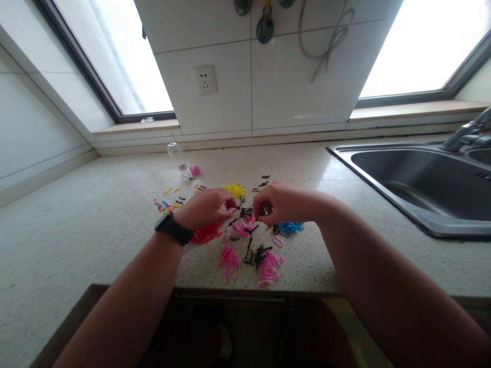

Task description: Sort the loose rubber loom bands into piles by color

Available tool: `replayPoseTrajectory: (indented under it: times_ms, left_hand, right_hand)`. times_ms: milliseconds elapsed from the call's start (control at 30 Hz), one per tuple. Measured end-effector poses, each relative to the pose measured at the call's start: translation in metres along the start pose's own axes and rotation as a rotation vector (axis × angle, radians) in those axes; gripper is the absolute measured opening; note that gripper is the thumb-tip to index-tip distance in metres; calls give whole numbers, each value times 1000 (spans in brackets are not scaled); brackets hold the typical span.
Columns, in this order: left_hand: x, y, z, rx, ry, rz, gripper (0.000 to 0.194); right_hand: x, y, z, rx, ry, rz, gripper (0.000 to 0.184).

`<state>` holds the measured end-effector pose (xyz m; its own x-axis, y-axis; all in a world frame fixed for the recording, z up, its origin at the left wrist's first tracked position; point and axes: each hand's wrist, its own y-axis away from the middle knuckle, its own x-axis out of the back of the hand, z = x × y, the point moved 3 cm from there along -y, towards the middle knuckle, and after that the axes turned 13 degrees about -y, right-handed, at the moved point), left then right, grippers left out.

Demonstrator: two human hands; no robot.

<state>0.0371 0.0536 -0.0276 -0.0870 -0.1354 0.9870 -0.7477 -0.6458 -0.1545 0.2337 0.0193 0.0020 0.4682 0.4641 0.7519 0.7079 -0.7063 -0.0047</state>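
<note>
My left hand (213, 205), with a dark watch on its wrist, is pinched closed on a small black elastic band at its fingertips. Opposite it, my right hand (273, 203) is also closed in a pinch, with a bit of black band showing under the fingertips. Between and below them lie loose black elastic bands (246, 211) and a pink pile (244, 226). Red bands (206, 233) are partly hidden under my left hand, and blue bands (290, 228) lie beneath my right. Yellow bands (235, 190) sit just behind. Two more pink piles, one at left (229, 262) and one at right (269, 268), are nearer the counter's edge.
Multicoloured bands (165, 206) lie to the left. A clear plastic bottle (178, 159) and a small pink item (195, 169) are farther back. At the right, a steel sink (406, 179) is set into the speckled counter (95, 220). A socket (206, 79) is on the tiled wall.
</note>
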Motion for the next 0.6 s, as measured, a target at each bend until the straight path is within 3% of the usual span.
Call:
replayPoseTrajectory:
  times_ms: [233,333,467,600]
  left_hand:
    - [-3,-3,-6,34,25,53,16]
    - [-5,-6,-6,57,26,69,16]
    - [-5,-11,-6,98,25,90,13]
    - [-3,-13,-5,124,34,124,17]
  right_hand:
    - [23,-4,35,-132,58,400,19]
    - [28,-7,55,-207,103,500,20]
    - [28,-11,74,-323,133,564,16]
    - [25,-15,81,-351,138,489,16]
